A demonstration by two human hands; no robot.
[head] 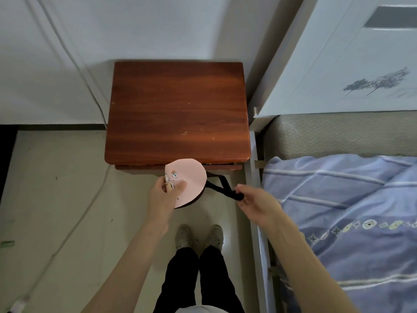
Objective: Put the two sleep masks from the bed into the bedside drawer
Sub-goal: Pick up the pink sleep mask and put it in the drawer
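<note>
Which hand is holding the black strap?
The right hand pinches the black strap. The left hand holds the pink sleep mask instead.

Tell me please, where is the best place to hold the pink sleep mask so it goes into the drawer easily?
Probably by the folded pink pad, from its left edge, where the left hand already pinches the pink sleep mask. The pad is flat and stiff enough to steer. The black strap, pulled out sideways by the right hand, is thin and floppy, so it guides poorly toward the drawer.
</note>
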